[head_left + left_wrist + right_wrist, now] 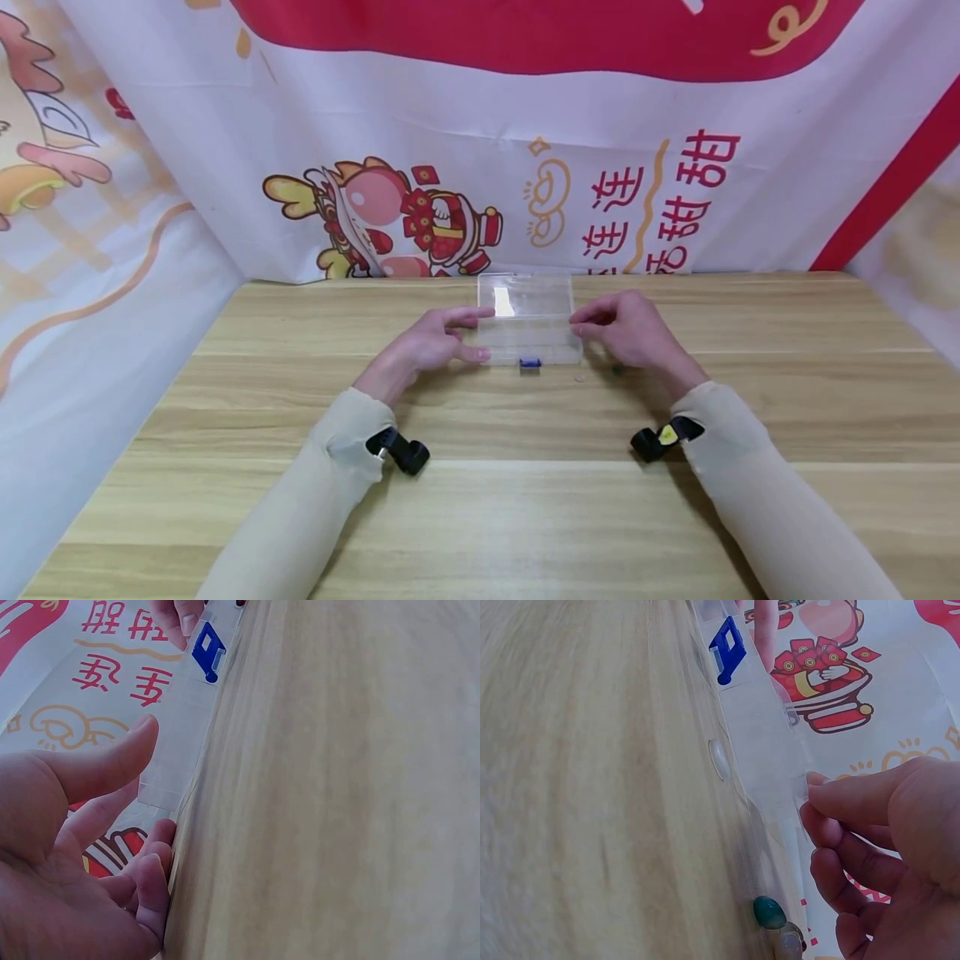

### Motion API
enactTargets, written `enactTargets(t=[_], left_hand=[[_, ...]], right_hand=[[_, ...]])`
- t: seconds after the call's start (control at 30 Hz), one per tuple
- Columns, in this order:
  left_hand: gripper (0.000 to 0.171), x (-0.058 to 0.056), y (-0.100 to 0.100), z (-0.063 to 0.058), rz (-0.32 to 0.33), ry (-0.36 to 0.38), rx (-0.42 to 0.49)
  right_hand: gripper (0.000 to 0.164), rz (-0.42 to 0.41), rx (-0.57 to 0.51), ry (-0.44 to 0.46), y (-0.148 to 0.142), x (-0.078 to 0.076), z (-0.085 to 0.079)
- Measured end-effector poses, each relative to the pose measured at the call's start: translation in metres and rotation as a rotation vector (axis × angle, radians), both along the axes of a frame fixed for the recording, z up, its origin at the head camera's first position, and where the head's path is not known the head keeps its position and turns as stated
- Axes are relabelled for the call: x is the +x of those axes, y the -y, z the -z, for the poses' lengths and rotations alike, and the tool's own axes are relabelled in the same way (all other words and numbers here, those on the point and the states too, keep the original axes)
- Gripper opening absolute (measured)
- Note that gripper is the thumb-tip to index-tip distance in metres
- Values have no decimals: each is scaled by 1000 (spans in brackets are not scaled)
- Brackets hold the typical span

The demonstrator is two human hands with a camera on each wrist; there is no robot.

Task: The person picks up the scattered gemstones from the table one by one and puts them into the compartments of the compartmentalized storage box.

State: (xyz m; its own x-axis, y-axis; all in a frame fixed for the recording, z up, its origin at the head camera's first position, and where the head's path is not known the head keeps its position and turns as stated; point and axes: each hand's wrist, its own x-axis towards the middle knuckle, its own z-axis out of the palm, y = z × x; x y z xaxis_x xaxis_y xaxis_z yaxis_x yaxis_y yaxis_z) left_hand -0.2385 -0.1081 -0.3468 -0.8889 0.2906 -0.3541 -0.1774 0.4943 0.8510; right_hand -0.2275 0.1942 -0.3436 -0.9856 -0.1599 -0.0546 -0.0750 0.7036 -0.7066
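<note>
A clear plastic compartment box (528,336) lies near the table's back edge, with a blue latch (529,363) on its front side. At its left end is my left hand (429,342), index finger stretched toward the box and thumb by the front corner. The left wrist view shows that hand's fingers (144,750) loosely spread beside the box end. On the opposite side, my right hand (632,329) pinches the box's edge between thumb and index finger. The remaining fingers of the right hand (885,855) are curled.
A clear, flat rounded piece (718,759) lies just in front of the box. A glossy green stone-like piece (769,912) and a pale one (790,941) sit under the right hand. Behind the wooden table (517,517) hangs a printed cloth (420,108).
</note>
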Motion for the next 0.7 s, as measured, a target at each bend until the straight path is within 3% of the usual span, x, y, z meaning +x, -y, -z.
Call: enactTargets(t=[0.7], left_hand=[[62,1,0,-1,0,-9,15]], right_hand=[[20,17,18,14,2,1,0]])
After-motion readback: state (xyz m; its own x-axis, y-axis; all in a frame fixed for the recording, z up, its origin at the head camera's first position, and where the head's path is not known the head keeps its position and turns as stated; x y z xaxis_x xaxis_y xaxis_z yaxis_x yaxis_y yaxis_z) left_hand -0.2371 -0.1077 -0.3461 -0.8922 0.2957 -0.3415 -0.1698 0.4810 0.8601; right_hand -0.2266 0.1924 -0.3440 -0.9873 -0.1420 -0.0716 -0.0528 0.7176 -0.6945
